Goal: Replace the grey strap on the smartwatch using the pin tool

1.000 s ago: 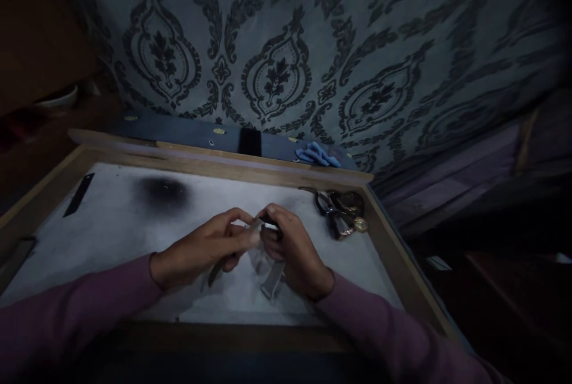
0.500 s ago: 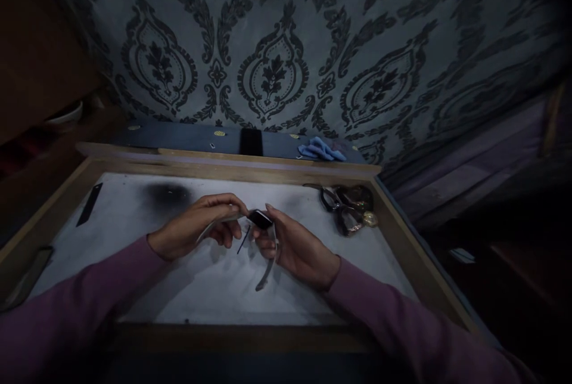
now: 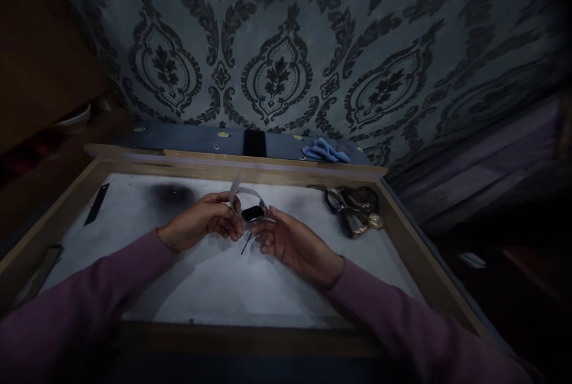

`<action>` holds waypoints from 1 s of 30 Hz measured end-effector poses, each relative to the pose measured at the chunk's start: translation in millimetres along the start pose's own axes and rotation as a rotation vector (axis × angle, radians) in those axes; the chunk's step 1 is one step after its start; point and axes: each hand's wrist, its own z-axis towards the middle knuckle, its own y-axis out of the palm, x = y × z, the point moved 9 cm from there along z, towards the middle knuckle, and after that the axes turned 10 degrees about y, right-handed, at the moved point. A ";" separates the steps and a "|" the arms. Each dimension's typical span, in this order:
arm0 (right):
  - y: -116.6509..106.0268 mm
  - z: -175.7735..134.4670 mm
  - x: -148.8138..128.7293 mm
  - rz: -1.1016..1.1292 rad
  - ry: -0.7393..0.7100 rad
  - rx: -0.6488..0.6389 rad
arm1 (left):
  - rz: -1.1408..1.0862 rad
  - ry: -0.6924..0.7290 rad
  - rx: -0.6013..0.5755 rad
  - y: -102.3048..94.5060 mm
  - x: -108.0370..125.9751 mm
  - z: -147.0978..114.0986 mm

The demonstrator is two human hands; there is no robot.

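Observation:
Between my two hands is a smartwatch (image 3: 252, 213) with a dark rectangular face and a pale grey strap that loops up behind it. My left hand (image 3: 203, 222) grips it at the left side, near the strap. On the other side, the fingertips of my right hand (image 3: 297, 241) pinch the watch near its right edge. A thin dark stick-like tool (image 3: 245, 242) shows just below the watch, between my hands; whether the fingers hold it or it lies on the surface, I cannot tell.
Several wristwatches (image 3: 353, 214) lie at the right of the wood-framed tray (image 3: 232, 160). A dark flat strip (image 3: 96, 204) lies at its left, and a framed piece (image 3: 40, 273) leans nearer. Behind the tray are a black phone (image 3: 254, 144) and a blue cloth (image 3: 325, 149).
The smartwatch has turned: its strap, which hung down by my right hand, now loops upward behind the face. Both hands have shifted slightly, with the fingers regripped.

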 end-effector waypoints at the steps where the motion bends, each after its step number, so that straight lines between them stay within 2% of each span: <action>1: -0.6 0.6 -0.8 -0.016 -0.020 0.008 | 0.008 0.001 -0.002 0.1 0.8 -0.5; 5: 2.5 0.1 -4.6 -0.095 -0.112 -0.003 | -0.013 0.022 -0.015 -0.3 3.0 -0.1; 10: 8.3 -6.1 -15.6 -0.148 -0.257 -0.030 | -0.113 0.042 -0.088 1.6 2.2 2.3; 15: 7.0 -8.0 -21.5 -0.174 -0.315 -0.026 | -0.121 0.014 -0.142 2.6 -3.2 2.5; 26: 7.7 -19.6 -37.1 -0.268 -0.496 0.073 | -0.066 0.027 -0.121 4.9 -6.7 5.2; 30: 9.3 -21.0 -38.2 -0.374 -0.534 0.090 | -0.032 0.023 -0.124 4.8 -10.2 5.2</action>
